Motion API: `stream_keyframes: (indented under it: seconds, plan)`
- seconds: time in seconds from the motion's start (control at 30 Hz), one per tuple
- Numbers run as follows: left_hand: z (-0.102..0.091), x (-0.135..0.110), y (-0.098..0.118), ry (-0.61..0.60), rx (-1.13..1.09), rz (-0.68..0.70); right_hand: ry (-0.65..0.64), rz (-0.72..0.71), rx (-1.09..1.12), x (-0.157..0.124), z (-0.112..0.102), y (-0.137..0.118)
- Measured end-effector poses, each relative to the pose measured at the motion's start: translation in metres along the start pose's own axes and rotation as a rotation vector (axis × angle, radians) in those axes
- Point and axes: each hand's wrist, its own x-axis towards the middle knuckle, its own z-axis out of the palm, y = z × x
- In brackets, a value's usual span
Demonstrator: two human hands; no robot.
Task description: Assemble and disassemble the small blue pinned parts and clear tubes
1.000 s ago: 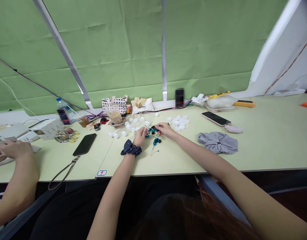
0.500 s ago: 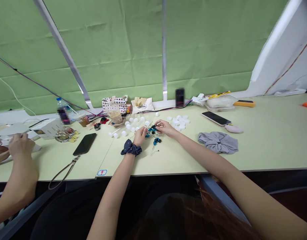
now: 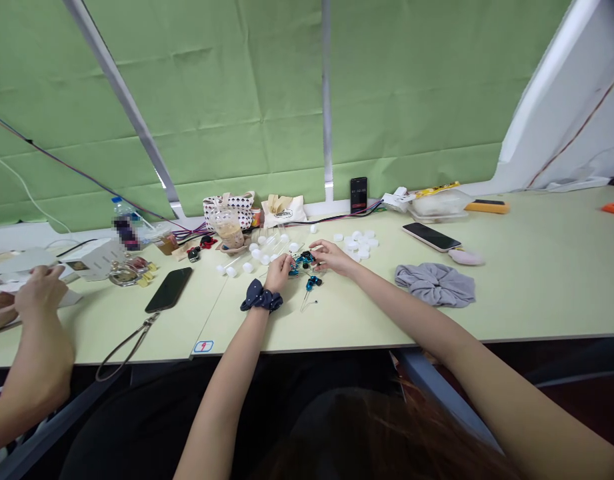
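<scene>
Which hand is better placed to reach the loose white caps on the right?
Probably the right hand: it's nearer those white caps, while the left hand sits across the blue-and-black pieces, farther away.

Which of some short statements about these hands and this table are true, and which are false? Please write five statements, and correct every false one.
1. The left hand and the right hand are both at the blue-and-black parts. True.
2. The dark scrunchie is around the right wrist. False: it is around the left wrist.
3. The grey cloth lies to the right of both hands. True.
4. The phone with the strap stands upright. False: it lies flat on the table.
5. Another phone stands upright near the green covering. True.
</scene>
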Motion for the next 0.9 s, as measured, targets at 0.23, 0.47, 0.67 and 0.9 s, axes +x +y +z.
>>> stream_keyframes:
  seconds: [0.23,0.47,0.67,0.9]
  plan:
    - [0.000,-0.001,0.004,0.014,0.014,-0.010,-0.065,-0.067,-0.058,0.001,0.002,0.001]
    - [-0.001,-0.001,0.002,-0.003,-0.010,-0.007,0.002,0.029,-0.058,0.002,0.002,0.002]
    - [0.000,-0.002,0.006,0.014,-0.001,0.008,-0.060,-0.145,-0.078,0.006,-0.007,0.008]
    - [0.000,0.000,0.003,0.021,-0.014,-0.003,-0.085,-0.078,-0.048,0.002,-0.009,0.001]
